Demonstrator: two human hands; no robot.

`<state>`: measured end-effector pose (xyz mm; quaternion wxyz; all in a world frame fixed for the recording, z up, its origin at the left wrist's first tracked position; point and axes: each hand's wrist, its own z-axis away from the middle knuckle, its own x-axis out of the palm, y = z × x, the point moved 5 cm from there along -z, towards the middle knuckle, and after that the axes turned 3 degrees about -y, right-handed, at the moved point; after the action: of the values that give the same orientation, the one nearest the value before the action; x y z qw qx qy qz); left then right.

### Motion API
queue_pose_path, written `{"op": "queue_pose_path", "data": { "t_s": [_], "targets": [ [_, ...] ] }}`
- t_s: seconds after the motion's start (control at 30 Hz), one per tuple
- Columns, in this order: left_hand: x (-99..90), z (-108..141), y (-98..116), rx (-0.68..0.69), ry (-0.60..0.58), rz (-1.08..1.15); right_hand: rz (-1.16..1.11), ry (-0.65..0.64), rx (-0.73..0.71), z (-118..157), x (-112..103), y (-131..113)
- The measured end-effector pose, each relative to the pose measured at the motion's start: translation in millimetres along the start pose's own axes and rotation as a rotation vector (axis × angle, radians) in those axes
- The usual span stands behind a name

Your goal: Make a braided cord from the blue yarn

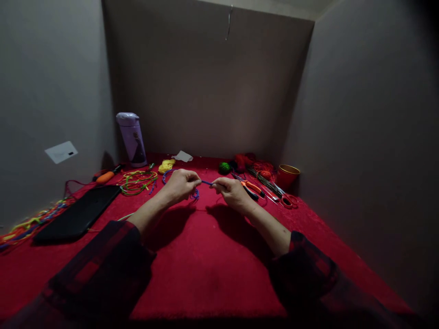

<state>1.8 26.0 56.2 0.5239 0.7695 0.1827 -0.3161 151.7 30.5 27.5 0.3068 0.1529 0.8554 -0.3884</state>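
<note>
A thin blue cord is stretched between my two hands above the red cloth. My left hand pinches one part of it, and more blue cord loops hang behind and below that hand. My right hand pinches the cord a short way to the right. The hands are apart, with a short straight piece of cord showing between them. Both hands cast shadows on the red cloth.
At the left are a purple bottle, a black tablet-like slab, coloured cords and yellow yarn. To the right lie green yarn, orange-handled pliers, red scissors and a red cup. Grey walls enclose the table.
</note>
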Motion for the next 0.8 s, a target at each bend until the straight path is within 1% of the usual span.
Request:
{"op": "queue_pose_path", "data": {
  "t_s": [0.07,0.13,0.4,0.57,0.63,0.7,0.77,0.8],
  "targets": [
    [0.0,1,-3,-0.020,-0.009,0.008,0.023,0.027,0.016,0,-7,2],
    [2.5,0,-5,-0.010,-0.033,-0.004,0.064,0.029,0.021,0,-10,3],
    [14.3,-2,-9,0.040,-0.143,-0.041,0.086,0.014,-0.005,0,-13,9],
    [14.8,0,-13,-0.054,-0.215,0.015,0.129,0.020,-0.010,1,-17,13],
    [14.8,0,-13,-0.059,-0.235,0.007,0.155,0.069,-0.023,1,-18,11],
    [15.4,-1,-12,-0.029,-0.246,-0.022,0.140,0.118,-0.057,1,-16,4],
    [16.4,-2,-13,0.003,-0.247,-0.045,0.072,0.124,-0.101,1,-10,-6],
    [17.1,-2,-13,0.015,-0.248,-0.047,0.029,0.102,-0.125,1,-5,-11]
  ]
}}
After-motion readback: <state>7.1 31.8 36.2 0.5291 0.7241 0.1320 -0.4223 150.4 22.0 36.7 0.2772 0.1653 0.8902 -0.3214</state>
